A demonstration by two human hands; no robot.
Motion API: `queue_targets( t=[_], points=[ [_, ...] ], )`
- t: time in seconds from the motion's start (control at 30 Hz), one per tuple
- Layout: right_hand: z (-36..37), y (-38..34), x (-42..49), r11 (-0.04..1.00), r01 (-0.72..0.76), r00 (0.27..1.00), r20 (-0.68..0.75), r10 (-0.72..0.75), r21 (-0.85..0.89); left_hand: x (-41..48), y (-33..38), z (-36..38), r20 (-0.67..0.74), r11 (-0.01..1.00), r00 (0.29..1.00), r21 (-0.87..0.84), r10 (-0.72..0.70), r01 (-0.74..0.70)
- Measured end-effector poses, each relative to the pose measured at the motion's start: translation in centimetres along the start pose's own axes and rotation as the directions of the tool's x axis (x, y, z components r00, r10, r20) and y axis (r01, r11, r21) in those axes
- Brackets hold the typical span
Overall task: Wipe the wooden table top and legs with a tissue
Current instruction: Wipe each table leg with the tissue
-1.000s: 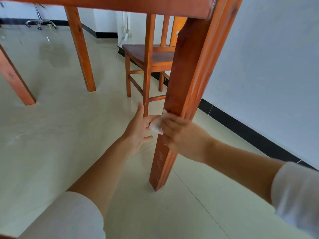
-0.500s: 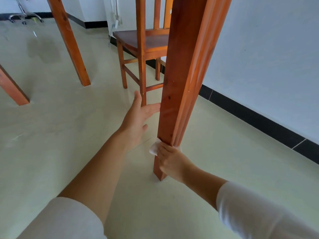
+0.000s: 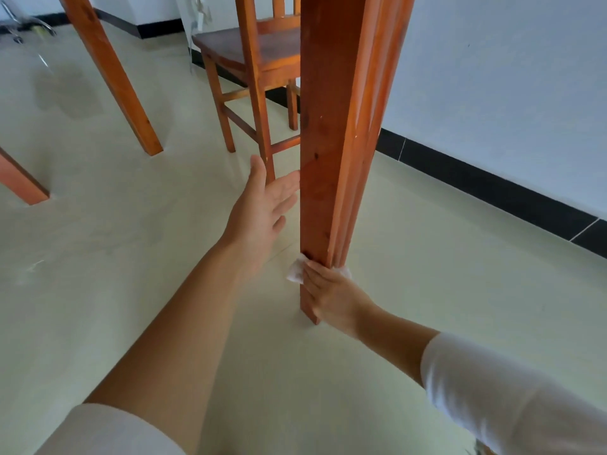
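The near table leg (image 3: 331,142) of reddish wood stands upright in the middle of the head view, its foot on the pale floor. My right hand (image 3: 331,298) is wrapped around the leg close to its foot and presses a white tissue (image 3: 295,270) against the wood; the tissue sticks out on both sides of the fingers. My left hand (image 3: 262,208) is held flat with straight fingers just left of the leg at mid height, its fingertips at the leg's left face. The table top is out of view.
Two other table legs (image 3: 111,73) (image 3: 19,178) stand at the left. A wooden chair (image 3: 256,57) stands behind the near leg, against a white wall with a black skirting (image 3: 492,188). A metal chair base (image 3: 26,26) is at the far top left.
My right hand has slid the tissue down the leg from mid height to near the foot. My left hand stayed beside the leg, fingers straight.
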State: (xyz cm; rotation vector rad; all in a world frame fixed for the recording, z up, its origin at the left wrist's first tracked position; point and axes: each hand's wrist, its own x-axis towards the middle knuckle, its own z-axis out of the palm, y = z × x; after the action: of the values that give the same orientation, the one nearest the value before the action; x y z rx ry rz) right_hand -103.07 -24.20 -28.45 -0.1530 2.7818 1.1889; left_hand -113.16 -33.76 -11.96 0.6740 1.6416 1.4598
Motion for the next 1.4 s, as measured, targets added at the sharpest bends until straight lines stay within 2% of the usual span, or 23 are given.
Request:
queue_targets(
  t=[0.1,0.17,0.2,0.27,0.33,0.43,0.53,0.6,0.67,0.73,0.8,0.87,0.9,0.93,0.97,1.0,1.03,1.07,1.1,1.17,1.27,1.33,1.4],
  points=[
    [4.5,-4.6,1.2,0.992,0.032,0.985,0.166,-0.053,0.124,-0.1,-0.4,0.5,0.024,1.000,1.000,0.008,0.014,-0.014],
    [5.6,-6.4,2.0,0.993,-0.027,0.967,0.254,-0.003,0.116,0.0,-0.8,0.6,0.010,1.000,1.000,0.000,0.021,-0.021],
    [6.0,-6.9,2.2,0.995,0.004,0.961,0.275,-0.032,0.104,0.1,-1.0,0.5,0.000,1.000,1.000,-0.010,0.023,-0.023],
    [6.7,-7.0,2.3,0.991,0.105,0.962,0.245,-0.124,0.087,0.2,-1.3,0.6,-0.018,1.000,1.000,-0.017,0.017,-0.017],
    [6.5,-7.0,2.0,0.995,0.063,0.977,0.198,-0.077,0.077,0.4,-1.7,0.9,-0.029,1.000,1.000,-0.018,0.002,-0.003],
    [6.3,-8.5,1.7,0.999,-0.037,0.974,0.224,0.029,0.032,0.6,-1.9,1.3,-0.040,1.000,0.999,-0.017,-0.007,0.007],
    [7.2,-10.7,1.9,0.998,0.067,0.950,0.306,-0.068,0.012,0.6,-2.1,1.8,-0.064,0.997,0.998,-0.081,-0.004,-0.002],
    [7.4,-11.2,2.0,0.992,-0.012,0.908,0.417,-0.043,0.127,0.6,-2.4,2.2,-0.103,0.999,0.994,-0.030,0.028,-0.031],
    [8.2,-11.2,1.2,0.935,-0.260,0.909,0.387,0.153,0.240,0.7,-2.5,2.5,-0.139,0.999,0.990,-0.006,0.036,-0.037],
    [10.0,-11.5,0.0,0.891,-0.206,0.956,0.279,0.095,0.405,0.8,-2.7,2.7,-0.170,0.999,0.985,0.008,0.038,-0.038],
    [8.1,-7.8,-1.9,0.836,-0.259,0.957,0.246,0.154,0.484,0.7,-2.6,3.0,-0.210,1.000,0.977,0.003,0.030,-0.030],
    [6.1,-4.3,-2.9,0.596,-0.345,0.939,0.267,0.217,0.726,0.5,-2.6,3.1,-0.240,1.000,0.971,-0.008,0.015,-0.018],
    [5.3,-2.8,-3.3,0.365,-0.426,0.892,0.316,0.323,0.828,0.3,-2.4,3.4,-0.244,1.000,0.970,-0.010,0.007,-0.010],
    [4.5,-1.5,-3.5,0.074,-0.463,0.835,0.407,0.370,0.883,0.1,-2.2,3.7,-0.245,1.000,0.969,-0.009,-0.002,0.000],
    [3.2,-0.2,-3.6,-0.212,-0.450,0.750,0.496,0.437,0.867,-0.2,-1.9,4.0,-0.252,1.000,0.968,-0.006,-0.011,0.010],
    [2.1,1.4,-3.5,-0.435,-0.383,0.649,0.573,0.501,0.815,-0.3,-1.5,4.2,-0.261,1.000,0.965,0.001,-0.020,0.021],
    [1.1,3.0,-3.6,-0.594,-0.297,0.555,0.641,0.530,0.748,-0.4,-1.0,4.3,-0.276,0.999,0.961,0.007,-0.031,0.034],
    [0.1,4.5,-4.0,-0.714,-0.195,0.498,0.695,0.518,0.672,-0.3,-0.4,4.5,-0.294,0.999,0.955,0.008,-0.040,0.045],
    [-1.0,6.0,-4.4,-0.808,-0.064,0.480,0.728,0.490,0.586,-0.2,0.1,4.7,-0.309,0.999,0.950,0.002,-0.048,0.051],
    [-3.5,9.4,-5.7,-0.873,0.156,0.483,0.735,0.475,0.461,-0.3,1.4,5.5,-0.337,0.999,0.941,-0.008,-0.044,0.044],
    [-7.3,14.2,-8.1,-0.826,0.386,0.558,0.609,0.564,0.411,-0.9,3.2,7.7,-0.411,0.995,0.907,0.077,0.095,-0.069],
    [-9.1,16.3,-8.9,-0.770,0.438,0.598,0.489,0.635,0.464,-1.3,4.0,9.4,-0.463,0.986,0.872,0.106,0.161,-0.126],
    [-9.9,17.2,-8.8,-0.753,0.368,0.641,0.437,0.631,0.546,-1.2,4.2,10.4,-0.509,0.986,0.844,0.090,0.169,-0.143]
  ],
)
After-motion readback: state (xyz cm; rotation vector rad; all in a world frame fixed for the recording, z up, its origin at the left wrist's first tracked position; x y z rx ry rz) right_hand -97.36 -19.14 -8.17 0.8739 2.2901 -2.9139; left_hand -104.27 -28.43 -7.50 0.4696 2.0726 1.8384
